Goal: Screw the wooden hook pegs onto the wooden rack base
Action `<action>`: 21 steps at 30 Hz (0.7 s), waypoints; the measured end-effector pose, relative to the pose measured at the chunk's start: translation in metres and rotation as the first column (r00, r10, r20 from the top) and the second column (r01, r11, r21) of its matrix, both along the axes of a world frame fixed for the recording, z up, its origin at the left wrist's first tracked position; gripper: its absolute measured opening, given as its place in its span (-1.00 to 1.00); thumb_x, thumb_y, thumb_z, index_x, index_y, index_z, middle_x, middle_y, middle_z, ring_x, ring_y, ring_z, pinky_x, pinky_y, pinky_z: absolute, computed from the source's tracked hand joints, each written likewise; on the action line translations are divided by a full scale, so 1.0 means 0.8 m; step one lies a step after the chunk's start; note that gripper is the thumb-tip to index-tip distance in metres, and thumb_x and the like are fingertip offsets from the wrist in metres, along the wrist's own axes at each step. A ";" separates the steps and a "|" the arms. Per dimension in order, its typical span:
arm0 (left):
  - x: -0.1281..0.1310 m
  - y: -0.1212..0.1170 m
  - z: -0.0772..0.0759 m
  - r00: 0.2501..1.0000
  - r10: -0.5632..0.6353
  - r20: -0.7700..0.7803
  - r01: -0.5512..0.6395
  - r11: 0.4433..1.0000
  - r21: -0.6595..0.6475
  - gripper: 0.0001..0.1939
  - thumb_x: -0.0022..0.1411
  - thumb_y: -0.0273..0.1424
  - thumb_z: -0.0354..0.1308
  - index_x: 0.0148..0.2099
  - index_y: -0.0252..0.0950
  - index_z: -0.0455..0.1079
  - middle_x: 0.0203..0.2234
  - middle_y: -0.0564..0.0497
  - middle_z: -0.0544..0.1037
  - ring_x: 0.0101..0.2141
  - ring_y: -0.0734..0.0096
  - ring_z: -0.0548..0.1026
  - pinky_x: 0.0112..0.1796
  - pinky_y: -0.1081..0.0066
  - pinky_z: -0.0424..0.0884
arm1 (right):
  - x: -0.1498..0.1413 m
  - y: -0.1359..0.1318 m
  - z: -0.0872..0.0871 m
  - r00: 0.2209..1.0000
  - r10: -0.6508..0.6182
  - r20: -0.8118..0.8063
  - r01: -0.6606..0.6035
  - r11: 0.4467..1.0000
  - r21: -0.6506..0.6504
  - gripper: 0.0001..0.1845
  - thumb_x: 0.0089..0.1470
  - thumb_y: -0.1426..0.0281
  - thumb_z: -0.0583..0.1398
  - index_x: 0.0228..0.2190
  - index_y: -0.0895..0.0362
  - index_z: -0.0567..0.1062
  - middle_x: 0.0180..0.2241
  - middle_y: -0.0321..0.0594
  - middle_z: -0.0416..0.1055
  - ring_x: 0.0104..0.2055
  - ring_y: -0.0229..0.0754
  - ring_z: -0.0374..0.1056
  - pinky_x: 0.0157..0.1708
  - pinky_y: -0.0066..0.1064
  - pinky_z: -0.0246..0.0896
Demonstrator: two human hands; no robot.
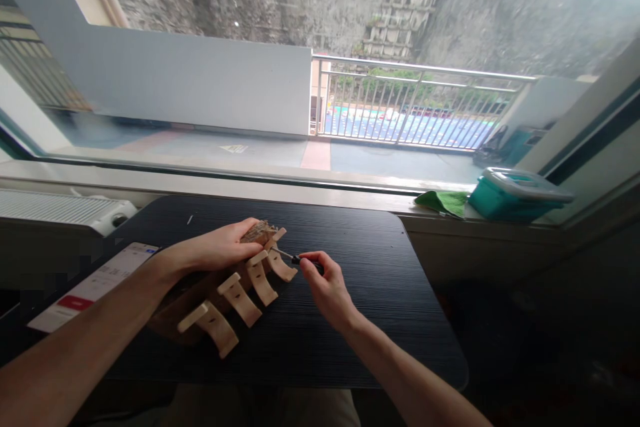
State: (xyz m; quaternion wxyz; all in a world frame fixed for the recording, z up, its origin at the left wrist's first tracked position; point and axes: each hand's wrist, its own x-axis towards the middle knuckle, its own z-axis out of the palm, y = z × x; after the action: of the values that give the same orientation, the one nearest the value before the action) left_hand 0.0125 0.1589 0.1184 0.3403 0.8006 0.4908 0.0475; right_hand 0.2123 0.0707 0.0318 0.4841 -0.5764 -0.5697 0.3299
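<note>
A bark-edged wooden board (173, 322) lies aslant on the black table, with several pale curved wooden hooks (219, 329) along its near side. My left hand (233, 244) is closed over the board's far end, holding it; the fingertips are partly hidden. A screwdriver (287, 253) with a thin metal shaft and dark handle is in my right hand (326, 285), whose fingers are wrapped round the handle. Its tip meets the hook farthest from me; whether a screw sits there is too small to tell. Dark holes show in the hooks.
The black table (380, 307) has rounded corners and stands against a window sill (320, 193). A phone (95, 287) with a lit screen lies left, partly under my left forearm. On the sill are a green cloth (443, 201) and a teal lidded box (517, 195). A radiator (60, 209) is at left.
</note>
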 end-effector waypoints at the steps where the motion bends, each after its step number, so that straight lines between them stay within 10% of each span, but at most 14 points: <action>1: 0.000 0.000 0.000 1.000 0.000 -0.008 0.000 1.000 0.003 -0.42 0.07 -0.08 0.02 0.10 -0.26 0.26 -0.04 0.00 0.53 -0.01 0.19 0.46 -0.03 0.38 0.36 | 0.001 -0.001 0.003 0.999 0.006 0.035 -0.006 1.000 0.000 -0.72 0.16 0.26 0.07 -0.28 0.17 0.48 -0.42 -0.24 0.48 -0.41 -0.25 0.33 -0.45 -0.45 0.16; 4: -0.002 0.000 0.000 0.999 0.009 -0.035 -0.008 1.000 0.015 -0.40 0.08 -0.08 0.01 0.12 -0.26 0.24 0.00 -0.01 0.50 0.01 0.19 0.45 0.00 0.38 0.34 | 0.008 -0.007 0.012 0.949 0.013 0.315 -0.037 0.997 0.073 -0.74 0.10 0.32 0.15 -0.15 0.13 0.44 -0.38 -0.28 0.50 -0.40 -0.24 0.36 -0.39 -0.43 0.14; 7: -0.002 -0.001 0.001 0.999 0.015 -0.048 -0.014 0.999 0.033 -0.39 0.07 -0.08 0.02 0.12 -0.26 0.24 0.01 -0.01 0.49 0.03 0.17 0.43 0.00 0.38 0.33 | 0.016 -0.011 0.019 0.731 -0.058 0.680 -0.186 0.942 0.280 -0.78 0.12 0.40 0.15 -0.15 0.10 0.41 -0.34 -0.28 0.48 -0.40 -0.25 0.36 -0.44 -0.43 0.06; 12: -0.001 -0.001 0.003 0.999 0.007 -0.049 -0.005 0.999 0.039 -0.45 0.08 -0.09 0.01 0.07 -0.26 0.28 -0.06 0.02 0.53 -0.01 0.16 0.46 -0.02 0.39 0.35 | 0.020 -0.007 0.023 0.469 -0.232 0.852 -0.405 0.801 0.441 -0.87 0.23 0.47 0.06 -0.27 0.10 0.41 -0.47 -0.33 0.37 -0.48 -0.27 0.25 -0.49 -0.39 -0.04; 17: -0.004 0.001 0.000 0.999 -0.006 -0.037 0.007 1.000 0.031 -0.43 0.09 -0.10 0.00 0.11 -0.25 0.25 -0.02 0.02 0.51 0.02 0.16 0.44 0.01 0.36 0.33 | 0.019 0.000 0.020 0.498 -0.247 0.831 -0.419 0.771 0.479 -0.84 0.26 0.46 0.02 -0.30 0.11 0.40 -0.51 -0.34 0.33 -0.52 -0.27 0.22 -0.52 -0.38 -0.06; 21: -0.004 0.001 0.001 1.000 -0.009 -0.029 0.010 1.000 0.017 -0.40 0.09 -0.09 0.01 0.14 -0.25 0.24 0.00 0.00 0.50 0.04 0.14 0.42 0.03 0.32 0.33 | 0.015 -0.002 0.012 0.664 -0.111 0.739 -0.338 0.837 0.430 -0.84 0.24 0.41 0.04 -0.25 0.14 0.42 -0.43 -0.27 0.43 -0.45 -0.28 0.32 -0.47 -0.43 0.04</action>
State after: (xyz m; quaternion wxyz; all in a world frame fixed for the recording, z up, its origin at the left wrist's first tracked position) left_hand 0.0090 0.1600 0.1188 0.3268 0.8063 0.4915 0.0384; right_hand 0.2246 0.0691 0.0414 0.3288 -0.4625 -0.8202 -0.0727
